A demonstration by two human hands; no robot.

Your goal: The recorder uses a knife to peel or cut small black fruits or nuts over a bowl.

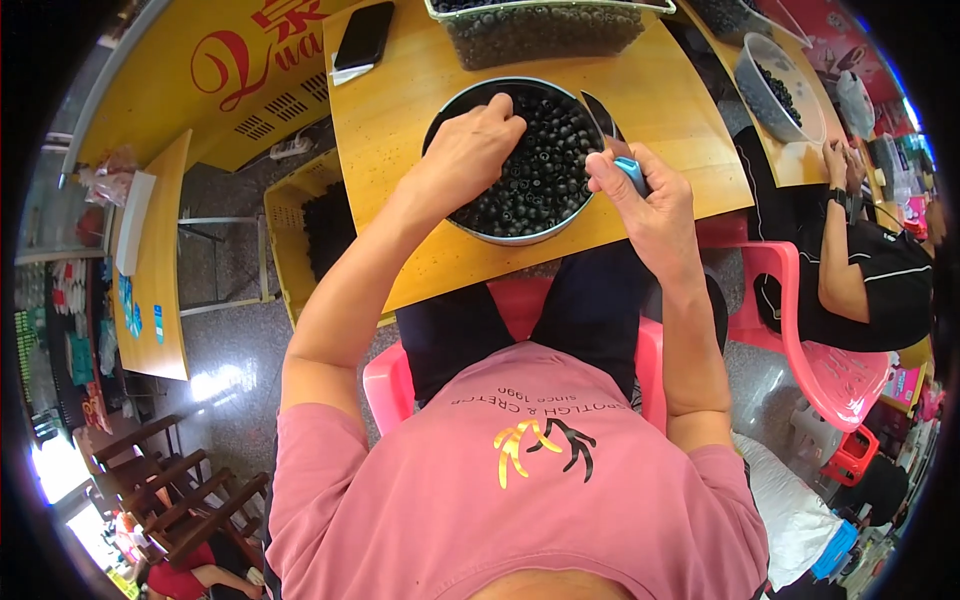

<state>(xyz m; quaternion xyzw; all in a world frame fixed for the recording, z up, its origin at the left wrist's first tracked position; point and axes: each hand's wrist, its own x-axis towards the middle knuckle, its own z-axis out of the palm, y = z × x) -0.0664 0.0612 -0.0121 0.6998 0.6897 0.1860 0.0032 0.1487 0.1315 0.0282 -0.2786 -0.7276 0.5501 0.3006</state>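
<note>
A round metal bowl [512,239] holds many small black ring-shaped pieces [548,150]; it stands on the wooden table [400,120] in front of me. My left hand [475,150] is over the bowl's left part, back of the hand up. Its fingers are curled and pressed together, and whatever lies between them is hidden. At the bowl's right rim, my right hand [648,205] is closed round the blue handle of a knife [630,170]. The knife's dark, pointed blade slants up and away to the left, beside the rim.
A clear plastic tub [550,40] of black pieces stands beyond the bowl. A black phone [365,35] lies at the far left. To the right, another person [855,270] sits at a table with a tub [755,75]. A yellow crate [290,225] stands left of my table.
</note>
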